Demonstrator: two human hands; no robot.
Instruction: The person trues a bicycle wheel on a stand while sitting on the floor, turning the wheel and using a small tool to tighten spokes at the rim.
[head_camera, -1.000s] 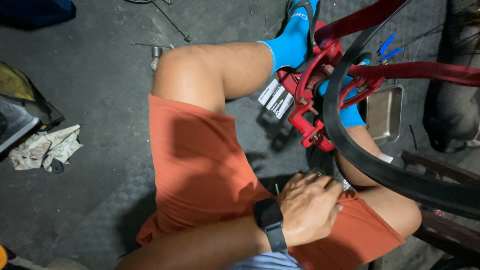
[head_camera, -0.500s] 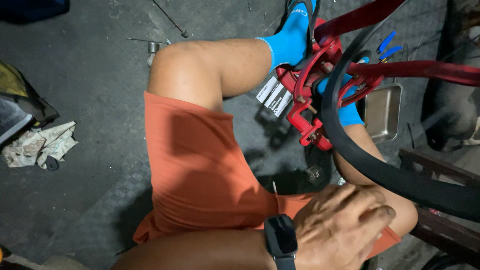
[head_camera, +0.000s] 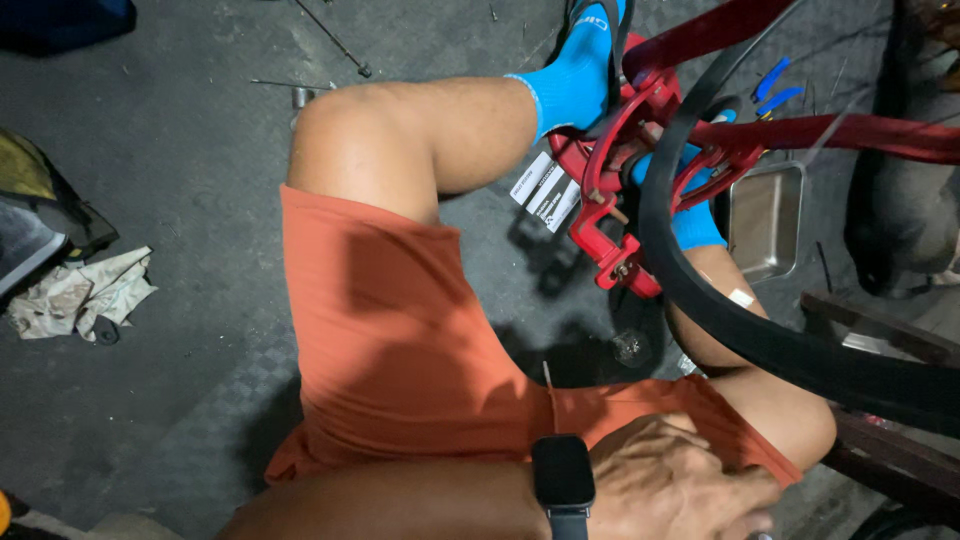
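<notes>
Head view, looking down on a seated person in orange shorts (head_camera: 400, 350). One hand (head_camera: 680, 480), with a black smartwatch (head_camera: 562, 475) at its wrist, lies at the bottom edge of the view, resting on the shorts over the thigh nearest the wheel; the forearm enters from the lower left, so taken as the left hand. Its fingers are loosely curled and close together, flat against the cloth; whether anything sits under them cannot be told. The other hand is out of view. A black bicycle tyre (head_camera: 700, 310) arcs from the red truing stand (head_camera: 625, 170) down across the right knee, passing just above the hand without touching it. Both feet in blue socks (head_camera: 570, 85) sit at the stand. A steel tray (head_camera: 765, 215) lies beyond the tyre; a crumpled rag (head_camera: 85, 295) lies on the dark floor (head_camera: 180, 160), well apart to the left.
</notes>
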